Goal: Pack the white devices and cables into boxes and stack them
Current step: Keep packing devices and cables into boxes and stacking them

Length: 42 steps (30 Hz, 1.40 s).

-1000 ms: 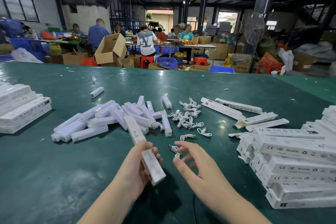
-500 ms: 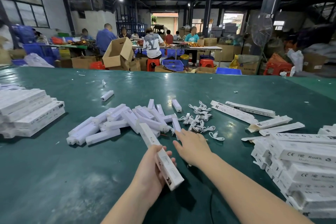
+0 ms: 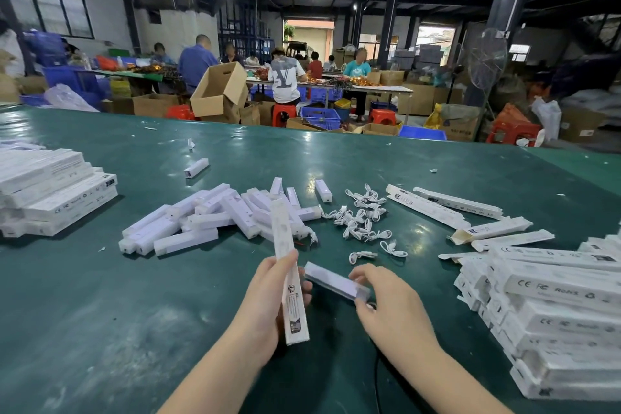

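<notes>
Box (image 3: 289, 282), long and white, is standing nearly upright in the left hand (image 3: 268, 306), whose thumb and fingers are curling round its lower half while the forearm is reaching in from the bottom edge. Just right of the box, the right hand (image 3: 391, 306) is pinching a white device (image 3: 336, 284) by its near end, the device lying almost level with its far end touching the box's side. Beyond the box, a heap of white devices (image 3: 215, 218) is lying on the green counter (image 3: 100, 329), and right of that heap a tangle of white cables (image 3: 361, 217) is spreading out. Far right of the box, empty boxes (image 3: 554, 306) are piling up, several flattened ones lying behind them. Far left of the box, a stack of packed boxes (image 3: 57, 191) is sitting near the counter's edge.
</notes>
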### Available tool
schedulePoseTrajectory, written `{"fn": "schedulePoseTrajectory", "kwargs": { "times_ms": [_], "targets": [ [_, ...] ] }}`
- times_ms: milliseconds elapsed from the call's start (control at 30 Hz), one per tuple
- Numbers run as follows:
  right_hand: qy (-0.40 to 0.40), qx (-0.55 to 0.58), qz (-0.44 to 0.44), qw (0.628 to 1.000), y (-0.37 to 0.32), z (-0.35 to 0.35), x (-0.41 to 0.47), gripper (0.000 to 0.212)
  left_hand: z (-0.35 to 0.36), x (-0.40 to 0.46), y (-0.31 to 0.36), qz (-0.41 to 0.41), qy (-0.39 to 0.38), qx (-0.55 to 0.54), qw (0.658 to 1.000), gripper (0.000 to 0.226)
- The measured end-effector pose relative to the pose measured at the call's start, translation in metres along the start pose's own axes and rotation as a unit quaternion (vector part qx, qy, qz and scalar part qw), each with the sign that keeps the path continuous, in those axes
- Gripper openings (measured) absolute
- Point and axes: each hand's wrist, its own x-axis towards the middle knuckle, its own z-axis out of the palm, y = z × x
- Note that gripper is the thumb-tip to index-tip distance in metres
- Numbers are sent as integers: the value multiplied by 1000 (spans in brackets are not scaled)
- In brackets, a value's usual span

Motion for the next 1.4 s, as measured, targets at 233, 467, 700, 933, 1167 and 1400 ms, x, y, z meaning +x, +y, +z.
{"fn": "schedulePoseTrajectory", "kwargs": {
  "times_ms": [233,467,700,933,1167,1400],
  "targets": [
    [-15,132,25,991,6,-9,-22,40,-8,-2,-2,167,24,240,956,20],
    [189,297,30,936,-9,-33,-25,25,-18,0,0,334,69,541,769,22],
    [295,387,-51,872,-19,-56,-31,33,-22,3,-1,336,18,587,736,17],
    [256,402,-52,877,-23,-55,-37,25,-22,5,-1,394,38,587,707,12],
    [215,365,-51,904,-26,-54,-38,30,-22,6,-2,391,44,588,707,6],
    [174,382,4,908,-26,-58,-37,39,-24,6,-1,413,40,622,664,16]
  ]
}}
